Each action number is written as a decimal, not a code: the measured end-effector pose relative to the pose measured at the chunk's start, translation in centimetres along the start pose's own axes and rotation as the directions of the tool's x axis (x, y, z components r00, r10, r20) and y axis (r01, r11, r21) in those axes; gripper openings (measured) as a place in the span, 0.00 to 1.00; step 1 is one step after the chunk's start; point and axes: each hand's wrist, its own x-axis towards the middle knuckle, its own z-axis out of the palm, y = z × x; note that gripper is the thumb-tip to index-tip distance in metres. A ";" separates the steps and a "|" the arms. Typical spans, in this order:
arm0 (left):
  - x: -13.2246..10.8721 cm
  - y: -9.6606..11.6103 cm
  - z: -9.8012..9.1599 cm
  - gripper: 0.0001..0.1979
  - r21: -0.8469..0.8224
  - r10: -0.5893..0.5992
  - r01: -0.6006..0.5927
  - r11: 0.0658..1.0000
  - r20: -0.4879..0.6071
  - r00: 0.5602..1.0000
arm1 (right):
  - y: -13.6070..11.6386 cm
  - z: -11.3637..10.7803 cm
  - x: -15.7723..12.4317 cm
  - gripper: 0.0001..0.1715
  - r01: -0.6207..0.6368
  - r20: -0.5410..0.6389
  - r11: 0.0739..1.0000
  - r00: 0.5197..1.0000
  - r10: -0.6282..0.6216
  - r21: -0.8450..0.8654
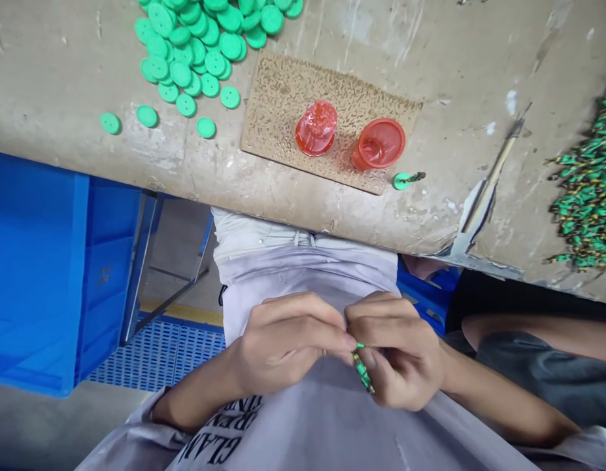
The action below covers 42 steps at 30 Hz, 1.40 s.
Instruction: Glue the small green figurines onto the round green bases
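Note:
My left hand and my right hand meet in front of my torso, below the table edge. Between their fingertips is a small green, black and yellow piece; both hands are closed on it. A bit of green shows at its upper end, and the rest hangs down by my right thumb. On a brown board stand two red cups, one narrow end up, the other open end up. Just right of the board lies a green disc with a dark twisted piece on it.
Many green discs are heaped at the table's upper left. A thin brush-like tool lies at the right, near a pile of green, black and yellow pieces. Blue crates stand at the left. Another person's leg is at the right.

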 end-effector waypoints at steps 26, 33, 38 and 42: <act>1.0 0.3 -0.8 0.08 0.008 0.082 -0.083 0.997 0.028 0.996 | -0.3 -2.0 1.4 0.07 0.141 0.158 0.975 0.981 -0.114 -0.172; 1.1 0.6 -1.0 0.11 0.031 0.064 -0.066 0.997 0.046 0.997 | -0.3 -2.1 1.4 0.07 0.128 0.176 0.981 0.979 -0.102 -0.145; 1.0 0.6 -1.0 0.13 0.046 0.052 -0.054 0.997 0.051 0.997 | -0.3 -2.2 1.4 0.06 0.133 0.186 0.980 0.977 -0.104 -0.149; 0.8 0.6 -1.0 0.13 0.051 0.052 -0.055 0.997 0.047 0.998 | -0.2 -2.4 1.5 0.06 0.139 0.201 0.979 0.974 -0.107 -0.149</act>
